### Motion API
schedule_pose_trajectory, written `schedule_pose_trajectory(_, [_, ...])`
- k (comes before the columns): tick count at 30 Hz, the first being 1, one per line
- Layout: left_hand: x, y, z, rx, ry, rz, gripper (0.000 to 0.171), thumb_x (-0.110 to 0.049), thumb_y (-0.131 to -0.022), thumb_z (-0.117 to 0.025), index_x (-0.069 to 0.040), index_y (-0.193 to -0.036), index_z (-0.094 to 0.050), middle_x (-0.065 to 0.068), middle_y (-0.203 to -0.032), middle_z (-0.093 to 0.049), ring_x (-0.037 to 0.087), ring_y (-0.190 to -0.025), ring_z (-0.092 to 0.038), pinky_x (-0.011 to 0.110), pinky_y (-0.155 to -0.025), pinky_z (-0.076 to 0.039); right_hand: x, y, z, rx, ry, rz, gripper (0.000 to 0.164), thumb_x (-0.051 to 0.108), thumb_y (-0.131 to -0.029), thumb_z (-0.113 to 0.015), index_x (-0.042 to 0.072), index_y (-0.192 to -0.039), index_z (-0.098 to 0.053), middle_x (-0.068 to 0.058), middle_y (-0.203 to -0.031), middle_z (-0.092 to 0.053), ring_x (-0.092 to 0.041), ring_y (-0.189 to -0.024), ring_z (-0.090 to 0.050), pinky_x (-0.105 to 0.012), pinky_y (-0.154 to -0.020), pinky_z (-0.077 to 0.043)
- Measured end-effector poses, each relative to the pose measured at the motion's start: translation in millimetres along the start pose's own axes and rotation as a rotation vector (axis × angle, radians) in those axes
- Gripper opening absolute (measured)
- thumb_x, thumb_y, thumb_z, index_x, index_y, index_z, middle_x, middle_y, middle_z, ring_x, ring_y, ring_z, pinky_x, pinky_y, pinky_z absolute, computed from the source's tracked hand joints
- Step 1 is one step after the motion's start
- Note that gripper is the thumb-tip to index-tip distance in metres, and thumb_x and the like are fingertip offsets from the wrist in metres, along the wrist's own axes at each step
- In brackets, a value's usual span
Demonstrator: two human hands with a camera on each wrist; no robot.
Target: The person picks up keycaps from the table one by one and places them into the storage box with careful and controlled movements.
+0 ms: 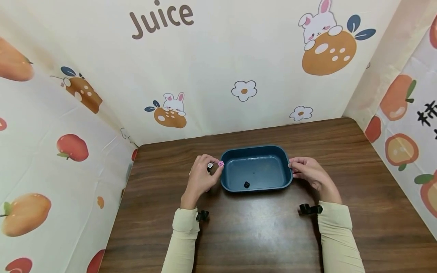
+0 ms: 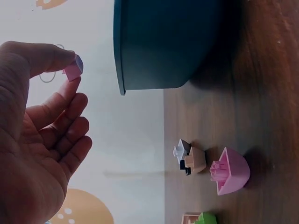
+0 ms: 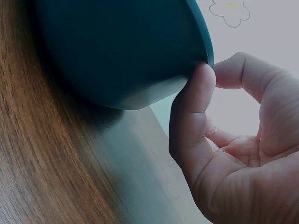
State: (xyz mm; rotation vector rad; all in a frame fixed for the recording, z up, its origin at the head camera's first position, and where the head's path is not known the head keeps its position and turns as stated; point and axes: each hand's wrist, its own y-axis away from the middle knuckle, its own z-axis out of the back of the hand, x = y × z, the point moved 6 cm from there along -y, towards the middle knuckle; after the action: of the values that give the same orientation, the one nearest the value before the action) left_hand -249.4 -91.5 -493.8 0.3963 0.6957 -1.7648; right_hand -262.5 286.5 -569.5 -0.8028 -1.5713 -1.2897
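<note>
Between thumb and index finger, my left hand [image 1: 201,176] pinches a small pink keycap [image 1: 221,163]. It is up in the air by the left rim of a dark blue plastic basin [image 1: 256,167]. Thumb and fingers of my right hand [image 1: 312,172] pinch the basin's right rim, as the right wrist view also shows. A black keycap [image 1: 247,184] lies inside the basin near its front wall. Below the left hand, the left wrist view shows a larger pink keycap [image 2: 236,172], a beige keycap [image 2: 197,160] and a white keycap [image 2: 182,149] on the table.
The basin stands on a brown wood-grain table [image 1: 259,235]. A green keycap [image 2: 206,218] shows at the lower edge of the left wrist view. Patterned cloth [image 1: 218,57] hangs behind the table and at both sides. Black straps sit at both wrists.
</note>
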Motion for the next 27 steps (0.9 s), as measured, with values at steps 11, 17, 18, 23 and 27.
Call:
schedule_pose_trajectory(11, [-9.3, -3.7, -7.9, 0.026, 0.015, -0.048, 0.022, -0.031, -0.095, -0.078, -0.012, -0.104, -0.076, 0.008, -0.110, -0.071, 0.034, -0.109, -0.060, 0.041, -0.087, -0.052, 1.2, -0.9, -1.2, -0.003, 0.014, 0.007, 0.028, 0.012, -0.105, -0.062, -0.009, -0.123, -0.061, 0.011, -0.084, -0.066, -0.001, -0.076, -0.062, -0.020, -0.072, -0.060])
schedule_pose_trajectory(17, [-18.4, -6.1, -15.9, 0.048, 0.000, -0.084, 0.022, -0.032, -0.096, -0.078, -0.012, -0.104, -0.077, 0.005, -0.111, -0.070, 0.031, -0.110, -0.060, 0.044, -0.089, -0.053, -0.3, -0.9, -1.2, -0.004, 0.012, 0.002, 0.026, 0.011, -0.105, -0.061, -0.008, -0.123, -0.062, 0.011, -0.081, -0.066, -0.001, -0.076, -0.064, -0.020, -0.072, -0.060])
schedule_pose_trajectory(18, [-19.5, -6.8, -17.1, 0.050, -0.005, -0.091, 0.021, -0.032, -0.096, -0.078, -0.012, -0.104, -0.077, 0.005, -0.111, -0.071, 0.029, -0.109, -0.059, 0.044, -0.090, -0.053, -0.1, -1.1, -1.6, -0.002, 0.013, 0.005, 0.028, 0.011, -0.105, -0.061, -0.009, -0.124, -0.061, 0.012, -0.081, -0.067, -0.001, -0.076, -0.065, -0.020, -0.072, -0.060])
schedule_pose_trajectory(23, [-21.7, -9.2, -23.5, 0.071, -0.027, -0.103, 0.021, -0.032, -0.096, -0.078, -0.013, -0.103, -0.078, 0.004, -0.111, -0.071, 0.024, -0.107, -0.058, 0.043, -0.090, -0.054, 1.2, -2.2, -2.5, 0.003, 0.015, 0.009, 0.033, 0.010, -0.104, -0.060, -0.012, -0.128, -0.058, 0.011, -0.084, -0.069, -0.001, -0.076, -0.066, -0.020, -0.071, -0.060])
schedule_pose_trajectory(27, [-22.1, -9.4, -30.0, 0.102, -0.031, -0.094, 0.023, -0.033, -0.096, -0.077, -0.012, -0.105, -0.078, 0.004, -0.112, -0.070, 0.024, -0.111, -0.058, 0.044, -0.096, -0.055, 0.7, -2.4, -1.8, 0.000, 0.013, 0.003, 0.028, 0.009, -0.104, -0.059, -0.010, -0.124, -0.061, 0.010, -0.086, -0.069, -0.002, -0.076, -0.066, -0.020, -0.070, -0.059])
